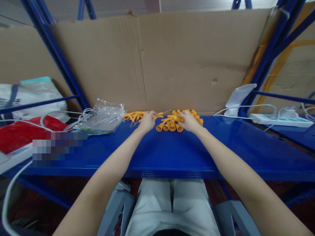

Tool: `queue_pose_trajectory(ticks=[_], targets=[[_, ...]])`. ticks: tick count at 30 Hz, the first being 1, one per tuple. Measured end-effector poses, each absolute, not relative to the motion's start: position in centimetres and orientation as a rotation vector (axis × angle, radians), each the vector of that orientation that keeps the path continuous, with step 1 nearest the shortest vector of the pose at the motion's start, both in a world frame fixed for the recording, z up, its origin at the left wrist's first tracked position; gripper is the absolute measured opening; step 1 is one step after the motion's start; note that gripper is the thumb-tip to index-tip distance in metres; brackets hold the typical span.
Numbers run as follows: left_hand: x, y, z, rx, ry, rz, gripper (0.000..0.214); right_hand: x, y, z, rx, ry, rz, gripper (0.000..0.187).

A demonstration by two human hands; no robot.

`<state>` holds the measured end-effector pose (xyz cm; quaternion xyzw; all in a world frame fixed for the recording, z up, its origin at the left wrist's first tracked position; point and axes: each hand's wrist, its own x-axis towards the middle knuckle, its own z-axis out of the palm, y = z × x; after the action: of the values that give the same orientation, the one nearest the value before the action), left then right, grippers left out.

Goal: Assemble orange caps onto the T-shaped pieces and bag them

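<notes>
A clear plastic bag sits left of the left hand, with yellow branching pieces nearer, just beside its curled fingers; whether it pinches one, I cannot tell. Right of it, yellow cone-ended pieces lie under the bent fingers of the right hand, their grip hidden. Arranging the pieces seems in hand; the next move calls for parting them without snagging
</notes>
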<state>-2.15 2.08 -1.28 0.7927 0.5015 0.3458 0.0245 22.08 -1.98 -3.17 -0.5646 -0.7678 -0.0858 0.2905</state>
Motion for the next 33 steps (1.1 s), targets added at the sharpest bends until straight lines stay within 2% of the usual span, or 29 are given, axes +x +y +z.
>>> queue_pose_trajectory(ticks=[8,16,28,33], targets=[[-1.6,2.3,-3.0,2.524,1.485,0.981,0.017,22.0,-1.7,-3.6,-1.422,-2.115,-0.194,0.048],[-2.0,2.8,-3.4,2.507,1.520,0.983,0.016,22.3,-1.2,-3.7,-1.448,-2.040,-0.201,0.042],[-1.7,2.5,-3.1,2.355,1.530,0.989,0.019,22.2,-1.5,-3.6,-1.449,-2.077,-0.176,0.048],[-1.5,2.2,-3.1,2.356,1.507,0.968,0.020,22.6,-1.2,-3.6,-1.546,-2.028,-0.208,0.046]])
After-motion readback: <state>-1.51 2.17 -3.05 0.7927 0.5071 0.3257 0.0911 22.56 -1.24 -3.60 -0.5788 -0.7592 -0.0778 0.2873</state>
